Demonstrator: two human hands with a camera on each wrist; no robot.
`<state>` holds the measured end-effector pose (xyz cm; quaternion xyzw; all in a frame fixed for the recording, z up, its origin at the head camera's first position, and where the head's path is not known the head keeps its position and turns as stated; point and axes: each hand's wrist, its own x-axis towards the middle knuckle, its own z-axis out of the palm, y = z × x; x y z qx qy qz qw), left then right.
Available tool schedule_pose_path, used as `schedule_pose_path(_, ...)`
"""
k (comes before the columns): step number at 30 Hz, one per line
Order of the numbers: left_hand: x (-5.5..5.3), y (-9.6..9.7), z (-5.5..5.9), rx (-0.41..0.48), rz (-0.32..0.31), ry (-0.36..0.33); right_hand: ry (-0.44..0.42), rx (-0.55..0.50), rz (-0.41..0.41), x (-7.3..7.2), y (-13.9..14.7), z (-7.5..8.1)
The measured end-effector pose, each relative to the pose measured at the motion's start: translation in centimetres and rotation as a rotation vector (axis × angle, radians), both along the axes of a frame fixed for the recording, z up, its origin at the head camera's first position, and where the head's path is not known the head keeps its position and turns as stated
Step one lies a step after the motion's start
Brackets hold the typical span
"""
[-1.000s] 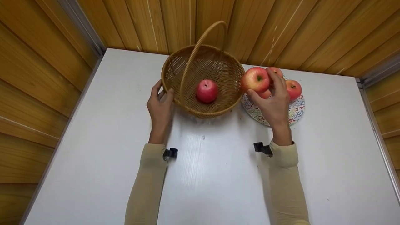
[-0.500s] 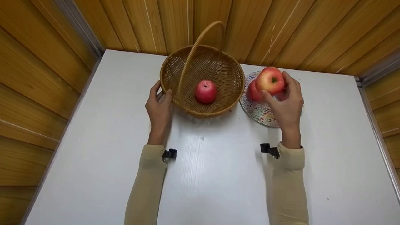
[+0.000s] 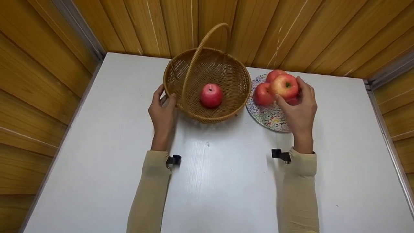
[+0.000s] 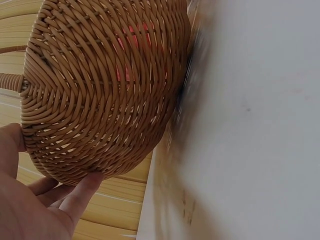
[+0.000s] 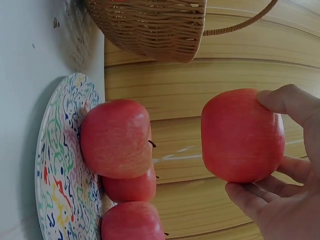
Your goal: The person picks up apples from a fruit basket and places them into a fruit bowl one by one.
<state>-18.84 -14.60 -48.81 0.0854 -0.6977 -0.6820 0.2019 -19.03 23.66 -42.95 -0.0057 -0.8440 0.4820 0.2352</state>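
My left hand (image 3: pixel 163 111) holds the wicker basket (image 3: pixel 237 69) by its left rim. In the left wrist view its thumb is at the rim and its fingers lie against the woven side (image 4: pixel 100 90). Inside the basket sits one red apple (image 3: pixel 211 96). My right hand (image 3: pixel 299 111) grips another apple (image 3: pixel 284 86) between thumb and fingers, over the patterned plate (image 3: pixel 268 119). The right wrist view shows this held apple (image 5: pixel 242 135) raised apart from the apples on the plate, among them a near one (image 5: pixel 117 137) and a lower one (image 5: pixel 132 222).
The basket's tall arched handle (image 3: pixel 195 61) rises above its rim. A wood-panelled wall (image 3: pixel 255 32) stands right behind the basket and plate. Both stand near the back edge of the white table (image 3: pixel 220 181). Another apple (image 3: pixel 275 75) lies at the plate's back.
My right hand has moved right with its apple, from beside the basket's rim to over the plate's apples. My left hand has stayed at the basket.
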Motion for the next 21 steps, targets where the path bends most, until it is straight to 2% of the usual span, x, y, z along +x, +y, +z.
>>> schedule_pose_path(8,0.0,-0.2,-0.2,0.015,-0.005,0.010,-0.041,-0.015,-0.022,-0.3,1.0,-0.4)
schedule_pose_path(21,0.1,-0.1,0.1,0.035,-0.033,0.009,-0.173,-0.037,-0.076,-0.4,2.3,-1.1)
